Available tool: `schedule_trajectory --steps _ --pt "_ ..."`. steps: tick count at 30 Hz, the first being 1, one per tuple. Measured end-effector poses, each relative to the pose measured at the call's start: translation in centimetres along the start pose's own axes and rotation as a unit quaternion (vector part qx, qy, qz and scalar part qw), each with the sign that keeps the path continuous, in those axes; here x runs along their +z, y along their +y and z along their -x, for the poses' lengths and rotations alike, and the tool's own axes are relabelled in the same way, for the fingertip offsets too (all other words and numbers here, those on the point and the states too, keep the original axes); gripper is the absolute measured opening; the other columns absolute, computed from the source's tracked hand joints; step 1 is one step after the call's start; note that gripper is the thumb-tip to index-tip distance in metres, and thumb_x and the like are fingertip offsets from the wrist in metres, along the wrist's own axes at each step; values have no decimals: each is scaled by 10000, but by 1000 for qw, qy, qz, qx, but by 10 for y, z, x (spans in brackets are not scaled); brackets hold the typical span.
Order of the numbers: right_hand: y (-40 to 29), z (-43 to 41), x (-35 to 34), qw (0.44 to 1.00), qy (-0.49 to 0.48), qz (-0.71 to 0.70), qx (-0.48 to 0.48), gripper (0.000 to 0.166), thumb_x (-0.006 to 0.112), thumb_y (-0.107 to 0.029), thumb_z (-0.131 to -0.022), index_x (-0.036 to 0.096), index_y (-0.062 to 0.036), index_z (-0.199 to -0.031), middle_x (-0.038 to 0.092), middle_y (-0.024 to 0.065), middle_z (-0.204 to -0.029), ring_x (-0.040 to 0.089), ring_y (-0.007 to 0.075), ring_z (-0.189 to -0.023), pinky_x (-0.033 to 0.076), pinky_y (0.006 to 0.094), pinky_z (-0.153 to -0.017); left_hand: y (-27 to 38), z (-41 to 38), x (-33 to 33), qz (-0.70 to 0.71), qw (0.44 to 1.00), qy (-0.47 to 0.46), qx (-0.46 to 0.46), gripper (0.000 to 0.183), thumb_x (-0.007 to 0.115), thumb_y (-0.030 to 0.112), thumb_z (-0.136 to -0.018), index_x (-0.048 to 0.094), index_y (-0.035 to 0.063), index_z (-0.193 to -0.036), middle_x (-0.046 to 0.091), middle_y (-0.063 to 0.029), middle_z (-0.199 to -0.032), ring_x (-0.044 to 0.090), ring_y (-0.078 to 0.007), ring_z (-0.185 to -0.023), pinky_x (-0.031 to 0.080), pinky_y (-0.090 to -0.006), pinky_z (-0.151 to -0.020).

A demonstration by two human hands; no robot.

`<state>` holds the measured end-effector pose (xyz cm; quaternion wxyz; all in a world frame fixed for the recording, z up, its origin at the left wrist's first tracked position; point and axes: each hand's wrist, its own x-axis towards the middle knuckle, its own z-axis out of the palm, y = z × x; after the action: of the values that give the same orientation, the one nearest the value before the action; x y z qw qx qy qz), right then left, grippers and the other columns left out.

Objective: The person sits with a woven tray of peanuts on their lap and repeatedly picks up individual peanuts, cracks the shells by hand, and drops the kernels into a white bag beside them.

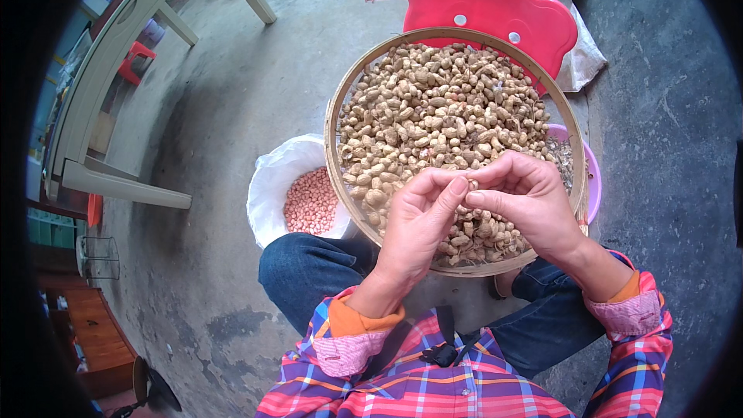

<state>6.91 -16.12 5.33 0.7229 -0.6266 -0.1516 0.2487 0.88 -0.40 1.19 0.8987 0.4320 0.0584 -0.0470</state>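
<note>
My left hand and my right hand meet above the near part of a round bamboo-rimmed sieve. Between their thumbs and fingertips they pinch a small peanut, mostly covered by the fingers. Unshelled peanuts are heaped across the sieve's mesh. To the left, partly under the rim, stands a container with a white plastic liner, holding shelled pink peanut kernels. A purple basin shows beyond the sieve's right edge, with broken shell bits around it.
A red bear-shaped plastic chair back rises behind the sieve, beside a white woven sack. A pale table with splayed legs stands at left, near a small red stool. At lower left is a wooden cabinet.
</note>
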Motion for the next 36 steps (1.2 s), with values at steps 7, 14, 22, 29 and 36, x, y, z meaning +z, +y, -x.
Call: schedule_trajectory --steps 7,14,22,29,36 --pt "0 -1 -5 994 23 -70 75 161 682 -19 -848 663 -13 -1008 692 70 -962 643 101 -885 514 241 -814 -1 -1 9 -5 998 57 11 206 586 183 -960 637 46 -1105 639 32 -873 363 31 -521 251 -147 -443" --pt "4 -3 -6 987 43 -132 85 190 683 -14 -844 654 -19 -1032 687 78 -995 651 115 -891 521 243 -817 -1 -3 7 68 996 56 -30 219 586 183 -959 604 37 -1121 636 1 -868 364 16 -477 250 -148 -413" --pt "4 -1 0 972 36 188 -139 163 710 8 -805 696 -20 -965 692 48 -885 635 105 -772 512 255 -672 -3 -3 2 99 993 36 -44 190 559 206 -972 571 57 -1089 597 11 -838 438 -14 -562 334 -151 -477" --pt "0 -7 0 890 7 374 -263 177 720 0 -779 699 -23 -954 686 77 -828 647 136 -731 513 257 -652 -5 -3 -2 190 978 20 -80 260 450 227 -1015 570 17 -1112 641 -55 -953 622 -93 -810 520 -203 -705" --pt "0 -7 -7 995 45 50 -68 123 647 15 -867 659 8 -989 691 52 -939 651 93 -818 525 224 -750 2 -5 0 244 963 -15 -110 322 436 177 -1013 521 -42 -1233 626 -125 -1108 634 -159 -972 535 -236 -835"
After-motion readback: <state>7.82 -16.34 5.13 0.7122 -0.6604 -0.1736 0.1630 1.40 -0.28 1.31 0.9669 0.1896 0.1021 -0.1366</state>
